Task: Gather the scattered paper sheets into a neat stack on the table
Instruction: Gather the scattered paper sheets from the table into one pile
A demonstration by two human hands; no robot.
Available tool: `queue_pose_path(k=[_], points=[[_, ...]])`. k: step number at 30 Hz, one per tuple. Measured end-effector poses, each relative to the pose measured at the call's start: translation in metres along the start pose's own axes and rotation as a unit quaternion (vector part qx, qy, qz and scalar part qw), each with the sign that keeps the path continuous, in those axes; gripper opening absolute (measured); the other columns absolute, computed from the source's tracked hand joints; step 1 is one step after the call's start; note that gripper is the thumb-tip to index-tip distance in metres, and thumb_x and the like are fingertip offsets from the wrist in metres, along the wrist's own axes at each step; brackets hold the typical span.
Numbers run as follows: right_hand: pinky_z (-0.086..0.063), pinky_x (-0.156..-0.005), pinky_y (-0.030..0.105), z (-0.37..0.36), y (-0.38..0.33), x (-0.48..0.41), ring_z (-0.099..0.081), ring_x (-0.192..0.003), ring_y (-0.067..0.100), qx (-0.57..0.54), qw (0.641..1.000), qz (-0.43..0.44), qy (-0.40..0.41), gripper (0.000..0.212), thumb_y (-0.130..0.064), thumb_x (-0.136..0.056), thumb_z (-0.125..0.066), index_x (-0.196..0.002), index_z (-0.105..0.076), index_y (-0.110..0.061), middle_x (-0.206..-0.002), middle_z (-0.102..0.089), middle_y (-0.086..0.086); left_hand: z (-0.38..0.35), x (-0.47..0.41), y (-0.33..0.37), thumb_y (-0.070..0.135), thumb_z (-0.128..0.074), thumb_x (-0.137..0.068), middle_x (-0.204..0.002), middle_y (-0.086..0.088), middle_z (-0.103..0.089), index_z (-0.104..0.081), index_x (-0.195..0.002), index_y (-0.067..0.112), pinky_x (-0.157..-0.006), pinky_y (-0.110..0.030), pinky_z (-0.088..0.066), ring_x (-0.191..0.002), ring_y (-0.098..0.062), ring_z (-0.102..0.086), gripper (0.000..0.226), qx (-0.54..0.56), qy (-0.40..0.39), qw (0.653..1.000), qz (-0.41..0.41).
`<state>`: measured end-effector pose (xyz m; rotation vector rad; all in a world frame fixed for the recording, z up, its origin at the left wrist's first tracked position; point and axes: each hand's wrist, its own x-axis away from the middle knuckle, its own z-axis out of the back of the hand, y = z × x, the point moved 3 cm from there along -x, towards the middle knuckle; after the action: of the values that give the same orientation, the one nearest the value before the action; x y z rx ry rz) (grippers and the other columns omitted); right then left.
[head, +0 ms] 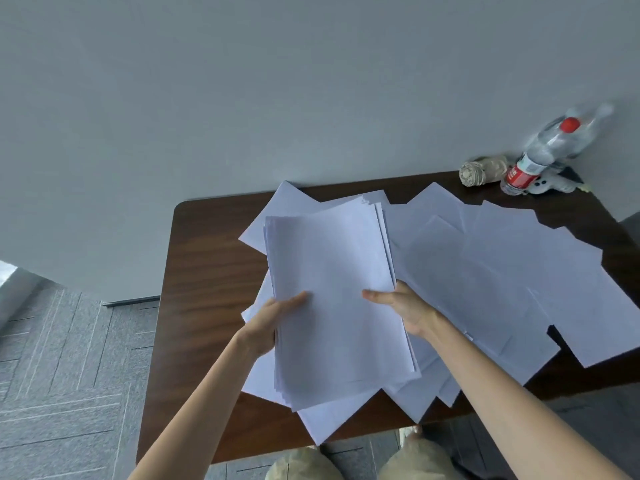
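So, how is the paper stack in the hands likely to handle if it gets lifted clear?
The stack probably bends but holds shape: many sheets, gripped at both sides by the left hand and right hand. Its staggered edges suggest sheets could slide apart. The loose sheets spread on the table would likely flop far more.

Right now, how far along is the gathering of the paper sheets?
Done: a bundle of sheets is collected, edges uneven. In hand: the left hand and right hand grip its two sides above the table. Remaining: many loose sheets lie fanned out on the right, a few under the bundle.
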<state>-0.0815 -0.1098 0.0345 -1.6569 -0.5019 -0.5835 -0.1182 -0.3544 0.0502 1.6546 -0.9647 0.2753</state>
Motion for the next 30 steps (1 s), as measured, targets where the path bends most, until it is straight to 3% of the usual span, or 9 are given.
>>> queue_pose_path(k=[5, 11, 15, 19, 20, 22, 27, 30], points=[[-0.017, -0.114, 0.034, 0.074, -0.022, 0.010, -0.019, -0.145, 0.017, 0.033, 0.999, -0.013, 0.031, 0.095, -0.028, -0.083, -0.075, -0.150, -0.012, -0.003, -0.150, -0.026, -0.002, -0.070, -0.035, -0.019, 0.019, -0.068, -0.091, -0.115, -0.021, -0.070, -0.064, -0.122, -0.002, -0.079, -0.040, -0.060, -0.092, -0.030, -0.071, 0.038, 0.022, 0.025, 0.999, -0.005], [-0.026, -0.115, 0.038, 0.181, -0.033, -0.001, -0.032, -0.139, 0.019, 0.092, 0.996, -0.005, 0.023, 0.091, -0.035, -0.077, -0.080, -0.145, -0.026, -0.006, -0.149, -0.035, 0.001, -0.168, -0.085, -0.040, 0.014, -0.061, -0.094, -0.114, -0.021, -0.067, -0.062, -0.123, -0.005, -0.077, -0.036, -0.061, -0.084, -0.025, -0.071, 0.035, 0.060, 0.080, 0.995, 0.012], [-0.035, -0.111, 0.039, 0.237, -0.036, -0.008, -0.048, -0.128, 0.019, 0.118, 0.993, 0.017, 0.024, 0.084, -0.041, -0.069, -0.082, -0.135, -0.043, -0.008, -0.137, -0.052, 0.003, -0.218, -0.114, -0.056, 0.010, -0.061, -0.094, -0.100, -0.018, -0.069, -0.063, -0.118, -0.005, -0.068, -0.033, -0.062, -0.071, -0.021, -0.072, 0.028, 0.088, 0.126, 0.988, 0.020], [-0.040, -0.094, 0.029, 0.280, -0.041, -0.017, -0.055, -0.114, 0.018, 0.177, 0.984, 0.027, 0.022, 0.039, -0.014, -0.087, -0.070, -0.122, -0.054, -0.009, -0.119, -0.061, 0.002, -0.257, -0.140, -0.074, 0.004, -0.063, -0.091, -0.088, -0.010, -0.067, -0.065, -0.102, 0.002, -0.062, -0.027, -0.053, -0.068, -0.019, -0.065, 0.012, 0.074, 0.205, 0.974, 0.055], [-0.040, -0.092, 0.028, 0.286, -0.041, -0.022, -0.056, -0.111, 0.018, 0.193, 0.980, 0.036, 0.026, 0.036, -0.011, -0.088, -0.068, -0.121, -0.055, -0.008, -0.118, -0.062, 0.002, -0.261, -0.144, -0.078, 0.003, -0.063, -0.090, -0.084, -0.008, -0.065, -0.064, -0.093, 0.006, -0.061, -0.026, -0.048, -0.068, -0.018, -0.061, 0.004, 0.069, 0.226, 0.969, 0.069], [-0.041, -0.091, 0.028, 0.298, -0.047, -0.030, -0.057, -0.108, 0.019, 0.226, 0.972, 0.053, 0.036, 0.036, -0.008, -0.086, -0.069, -0.120, -0.057, -0.007, -0.116, -0.063, 0.005, -0.268, -0.155, -0.086, 0.000, -0.065, -0.088, -0.079, -0.007, -0.064, -0.061, -0.079, 0.010, -0.061, -0.025, -0.048, -0.065, -0.017, -0.058, 0.014, 0.064, 0.271, 0.956, 0.095], [-0.044, -0.084, 0.026, 0.312, -0.055, -0.058, -0.061, -0.098, 0.020, 0.320, 0.944, 0.077, 0.033, 0.026, -0.007, -0.082, -0.072, -0.107, -0.064, -0.005, -0.105, -0.066, 0.003, -0.278, -0.175, -0.094, -0.002, -0.070, -0.084, -0.075, -0.008, -0.058, -0.056, -0.068, 0.010, -0.074, -0.033, -0.045, -0.063, -0.018, -0.051, 0.025, 0.093, 0.362, 0.919, 0.125], [-0.039, -0.063, 0.027, 0.316, -0.053, -0.070, -0.050, -0.072, 0.018, 0.385, 0.918, 0.074, 0.060, 0.015, -0.007, -0.082, -0.070, -0.077, -0.057, -0.004, -0.077, -0.055, 0.000, -0.282, -0.180, -0.097, -0.004, -0.067, -0.085, -0.074, -0.007, -0.055, -0.053, -0.070, 0.009, -0.070, -0.034, -0.046, -0.068, -0.022, -0.053, 0.024, 0.118, 0.392, 0.902, 0.140]])
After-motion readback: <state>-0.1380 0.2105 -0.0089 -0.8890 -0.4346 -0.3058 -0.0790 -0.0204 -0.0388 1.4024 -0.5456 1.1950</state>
